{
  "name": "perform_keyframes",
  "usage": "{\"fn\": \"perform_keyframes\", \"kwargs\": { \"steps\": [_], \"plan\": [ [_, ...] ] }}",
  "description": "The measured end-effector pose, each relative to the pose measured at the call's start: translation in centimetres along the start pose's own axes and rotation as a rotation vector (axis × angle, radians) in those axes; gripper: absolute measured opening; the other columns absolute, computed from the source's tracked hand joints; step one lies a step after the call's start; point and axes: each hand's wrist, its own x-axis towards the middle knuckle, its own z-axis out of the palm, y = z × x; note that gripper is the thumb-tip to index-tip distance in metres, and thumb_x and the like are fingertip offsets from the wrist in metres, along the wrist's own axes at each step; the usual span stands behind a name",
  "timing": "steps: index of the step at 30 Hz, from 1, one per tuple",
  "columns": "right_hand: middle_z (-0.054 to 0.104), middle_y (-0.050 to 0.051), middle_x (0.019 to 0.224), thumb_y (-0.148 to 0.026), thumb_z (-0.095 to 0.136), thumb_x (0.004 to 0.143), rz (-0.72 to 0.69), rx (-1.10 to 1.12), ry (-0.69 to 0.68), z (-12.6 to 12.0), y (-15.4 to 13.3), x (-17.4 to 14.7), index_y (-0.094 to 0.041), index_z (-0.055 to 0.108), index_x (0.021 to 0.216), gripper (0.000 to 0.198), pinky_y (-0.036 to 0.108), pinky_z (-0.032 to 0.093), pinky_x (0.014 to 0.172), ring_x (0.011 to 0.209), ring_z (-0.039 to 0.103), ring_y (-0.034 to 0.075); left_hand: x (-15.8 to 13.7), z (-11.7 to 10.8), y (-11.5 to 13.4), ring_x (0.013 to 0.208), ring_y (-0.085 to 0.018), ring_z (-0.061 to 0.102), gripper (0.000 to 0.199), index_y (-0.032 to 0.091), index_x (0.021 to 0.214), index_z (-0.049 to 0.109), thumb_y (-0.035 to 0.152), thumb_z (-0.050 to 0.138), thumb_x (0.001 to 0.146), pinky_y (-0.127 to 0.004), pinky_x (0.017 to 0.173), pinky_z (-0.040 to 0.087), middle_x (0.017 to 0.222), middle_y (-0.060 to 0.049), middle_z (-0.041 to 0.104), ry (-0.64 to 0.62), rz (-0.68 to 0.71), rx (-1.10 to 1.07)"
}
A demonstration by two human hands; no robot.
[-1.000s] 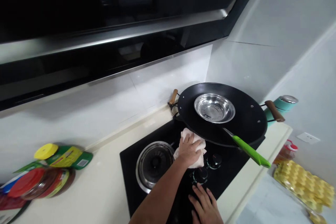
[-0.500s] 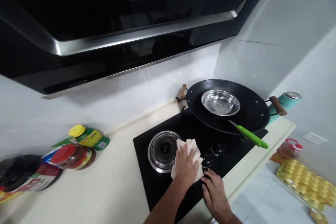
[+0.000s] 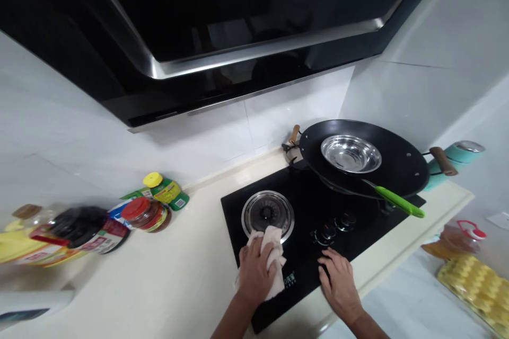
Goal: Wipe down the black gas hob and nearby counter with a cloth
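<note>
My left hand (image 3: 254,270) presses a crumpled pale cloth (image 3: 275,241) against the black glass stove (image 3: 304,265), its fingers curled over the fabric. The cloth lies just in front of the round burner (image 3: 267,214) and touches its metal rim. Over the stove's front edge rests my right hand (image 3: 338,283), fingers extended and apart, holding nothing. Two control knobs (image 3: 329,231) sit a little beyond its fingertips.
A black wok (image 3: 401,169) covers the stove's right side, holding a steel bowl (image 3: 350,153) and a green-handled utensil (image 3: 397,201). Jars and bottles, including a red-lidded jar (image 3: 147,214), line the counter's left. The range hood (image 3: 254,63) hangs overhead.
My left hand has slid the cloth from the burner's right side toward the stove's front left. My right hand stays near the front edge. The view has turned left.
</note>
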Motion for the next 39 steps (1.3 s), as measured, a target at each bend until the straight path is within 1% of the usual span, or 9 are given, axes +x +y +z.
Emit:
{"fn": "perform_keyframes", "kwargs": {
  "steps": [3, 8, 12, 17, 21, 25, 31, 35, 39],
  "plan": [
    [0.066, 0.009, 0.124, -0.028, 0.054, 0.101, -0.001, -0.009, -0.007, -0.1, 0.0, 0.0, -0.026, 0.066, 0.112, 0.017, 0.051, 0.046, 0.103, 0.127, 0.059, 0.032, 1.1, -1.1, -2.8, 0.145, -0.03, 0.05, 0.043, 0.035, 0.136, 0.063, 0.03, 0.054, 0.095, -0.055, 0.115, 0.037, 0.155, -0.006, 0.06, -0.011, -0.087, 0.024],
    [0.066, 0.009, 0.124, -0.026, 0.055, 0.1, -0.02, -0.017, -0.021, -0.3, -0.3, 0.2, -0.026, 0.064, 0.114, 0.017, 0.051, 0.045, 0.104, 0.127, 0.059, 0.031, 5.2, -2.1, -6.8, 0.143, -0.03, 0.051, 0.042, 0.034, 0.136, 0.061, 0.032, 0.05, 0.096, -0.059, 0.116, 0.037, 0.157, -0.008, 0.058, -0.07, -0.226, 0.064],
    [0.066, 0.009, 0.125, -0.025, 0.056, 0.099, -0.023, -0.029, -0.031, -0.4, -0.6, 0.3, -0.026, 0.063, 0.115, 0.017, 0.052, 0.044, 0.104, 0.127, 0.059, 0.031, 8.3, -2.1, -8.0, 0.141, -0.03, 0.051, 0.043, 0.033, 0.138, 0.059, 0.035, 0.046, 0.097, -0.061, 0.116, 0.038, 0.157, -0.009, 0.055, -0.116, -0.3, 0.084],
    [0.066, 0.009, 0.125, -0.023, 0.057, 0.097, -0.031, -0.054, -0.037, -0.5, -0.6, 0.3, -0.027, 0.062, 0.116, 0.019, 0.051, 0.043, 0.105, 0.127, 0.059, 0.032, 12.1, -1.8, -8.9, 0.146, -0.031, 0.045, 0.044, 0.034, 0.141, 0.056, 0.034, 0.045, 0.098, -0.06, 0.117, 0.039, 0.161, -0.01, 0.049, -0.166, -0.356, 0.106],
    [0.066, 0.009, 0.123, -0.02, 0.057, 0.096, -0.051, -0.068, -0.028, -0.4, -0.6, 0.5, -0.026, 0.062, 0.114, 0.02, 0.049, 0.043, 0.104, 0.125, 0.06, 0.03, 16.1, -1.3, -9.7, 0.145, -0.034, 0.046, 0.047, 0.029, 0.144, 0.054, 0.04, 0.056, 0.098, -0.063, 0.117, 0.042, 0.159, -0.012, 0.049, -0.185, -0.383, 0.138],
    [0.068, 0.008, 0.12, -0.018, 0.058, 0.094, -0.064, -0.098, 0.0, -0.4, -0.8, 1.0, -0.026, 0.062, 0.112, 0.021, 0.048, 0.043, 0.104, 0.123, 0.061, 0.03, 19.7, -0.6, -9.7, 0.142, -0.034, 0.049, 0.057, 0.025, 0.145, 0.053, 0.047, 0.067, 0.094, -0.064, 0.117, 0.044, 0.157, -0.012, 0.05, -0.177, -0.351, 0.172],
    [0.069, 0.007, 0.121, -0.015, 0.058, 0.091, -0.098, -0.143, -0.003, -0.6, -1.0, 1.4, -0.026, 0.064, 0.111, 0.024, 0.046, 0.042, 0.104, 0.123, 0.061, 0.029, 24.6, 0.7, -8.6, 0.141, -0.033, 0.051, 0.057, 0.025, 0.145, 0.053, 0.048, 0.066, 0.095, -0.064, 0.116, 0.046, 0.155, -0.012, 0.052, -0.162, -0.294, 0.185],
    [0.071, 0.007, 0.123, -0.014, 0.061, 0.09, -0.108, -0.176, -0.025, -0.2, -0.4, 1.0, -0.026, 0.065, 0.11, 0.023, 0.045, 0.043, 0.104, 0.124, 0.062, 0.028, 27.5, 1.9, -7.0, 0.143, -0.034, 0.049, 0.058, 0.025, 0.146, 0.053, 0.049, 0.065, 0.095, -0.065, 0.118, 0.044, 0.156, -0.012, 0.051, -0.163, -0.27, 0.163],
    [0.072, 0.006, 0.123, -0.018, 0.063, 0.09, -0.113, -0.166, -0.028, 0.4, 0.1, 0.6, -0.027, 0.065, 0.11, 0.023, 0.047, 0.045, 0.103, 0.123, 0.064, 0.03, 29.1, 2.7, -4.5, 0.14, -0.034, 0.052, 0.058, 0.025, 0.145, 0.053, 0.05, 0.065, 0.095, -0.064, 0.116, 0.046, 0.154, -0.012, 0.053, -0.152, -0.305, 0.145]
  ]
}}
